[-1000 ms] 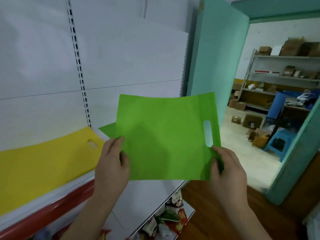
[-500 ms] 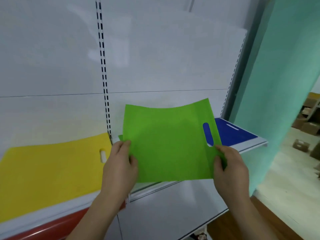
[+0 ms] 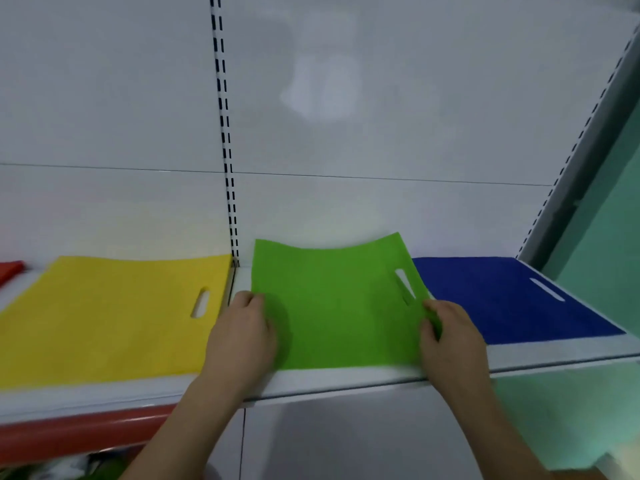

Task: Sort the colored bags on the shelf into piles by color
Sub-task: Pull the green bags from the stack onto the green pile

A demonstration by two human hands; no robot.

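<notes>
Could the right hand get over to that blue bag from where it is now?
Probably yes. The blue bag lies flat just beside the right hand with nothing between them, but that hand is gripping the green bag and would need to let go first.

Left hand [image 3: 242, 336] and right hand [image 3: 450, 336] pinch the green bag [image 3: 339, 306] on the shelf [image 3: 346, 379]; yellow bag [image 3: 110, 317] left, blue bag [image 3: 512, 296] right.

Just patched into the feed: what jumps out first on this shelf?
The green bag, held at its side edges by the left hand and right hand, sits centre on the white shelf. A yellow bag lies to its left, a blue bag to its right.
</notes>
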